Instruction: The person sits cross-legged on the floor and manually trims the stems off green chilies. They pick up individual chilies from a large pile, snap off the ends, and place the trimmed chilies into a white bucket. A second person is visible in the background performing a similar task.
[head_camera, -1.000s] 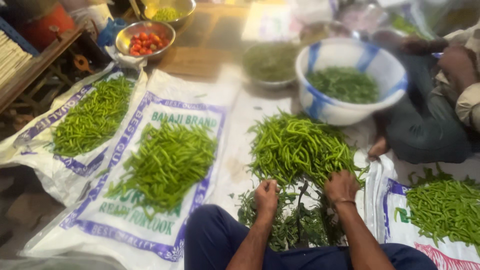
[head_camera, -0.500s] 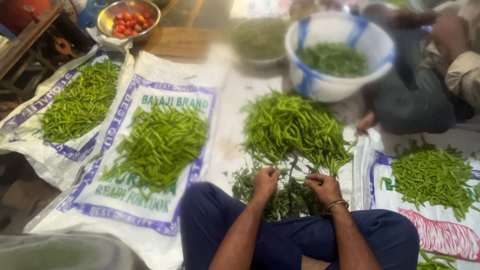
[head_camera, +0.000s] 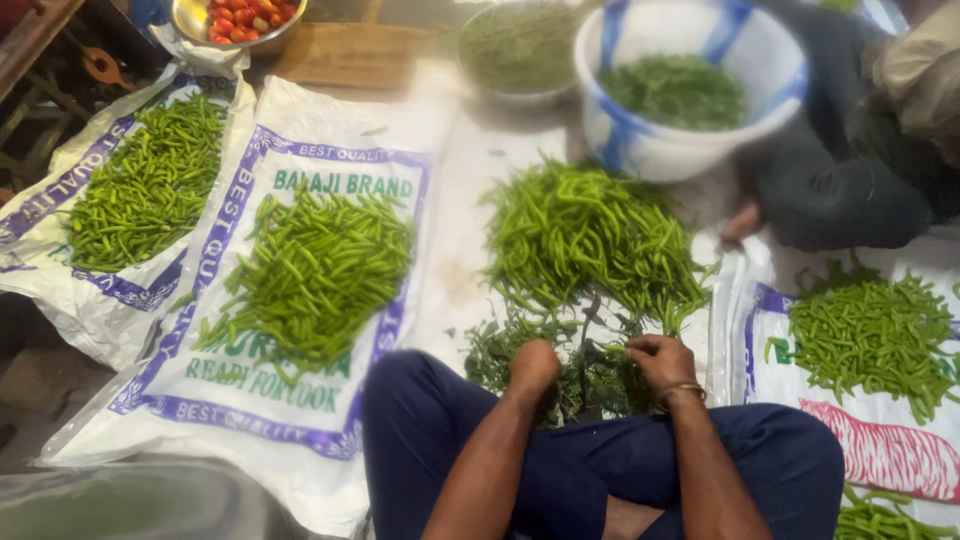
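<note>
Floor spread with sacks (head_camera: 250, 420). Chilli heap (head_camera: 590, 235) ahead; stems (head_camera: 505, 345) at knees. Left hand (head_camera: 533, 367) fisted in stems; right hand (head_camera: 660, 358), fingers pinching a chilli. Best pinch close at the stalk, twist cleanly. Bowl (head_camera: 610, 120) beyond.

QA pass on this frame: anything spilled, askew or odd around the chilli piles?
Nothing stands out. The green chillies lie in separate heaps on the sacks. The left hand and right hand work over a dark heap of stems, which looks like sorted trimmings, not a spill.
</note>
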